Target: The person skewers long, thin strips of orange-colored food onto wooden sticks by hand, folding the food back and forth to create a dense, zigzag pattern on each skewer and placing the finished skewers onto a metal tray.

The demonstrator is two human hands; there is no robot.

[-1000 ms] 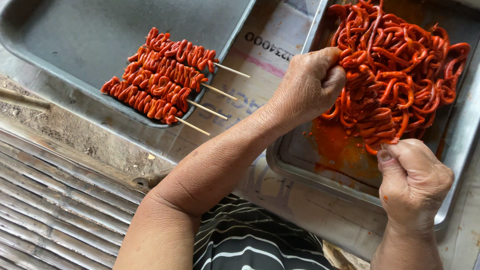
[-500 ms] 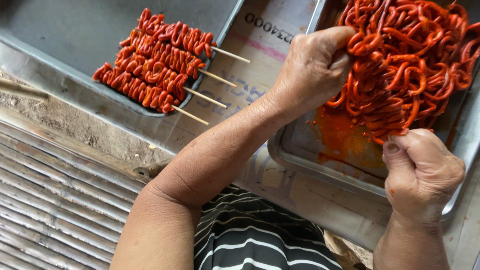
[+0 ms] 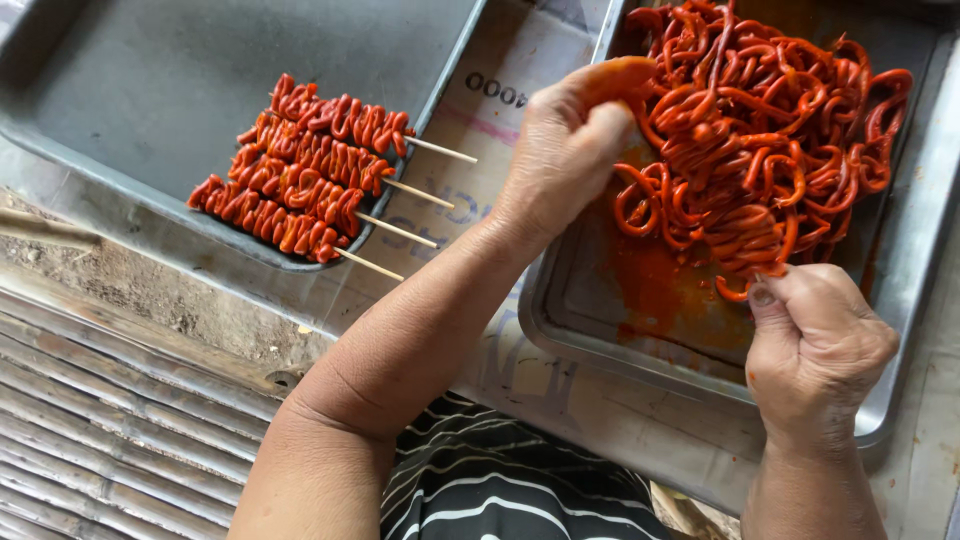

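My left hand (image 3: 565, 150) is curled with its fingertips on the near-left edge of the heap of red, sauce-coated intestine strips (image 3: 760, 140), pinching a strand there. My right hand (image 3: 815, 345) is clenched in a loose fist over the near rim of the metal tray (image 3: 640, 355), thumb up against one strip hanging off the heap; whether anything sits inside the fist I cannot tell. The heap fills the far half of that tray. Well to the left, four filled skewers (image 3: 300, 180) lie at the near-right corner of a second grey tray (image 3: 150, 90), sticks poking over its rim.
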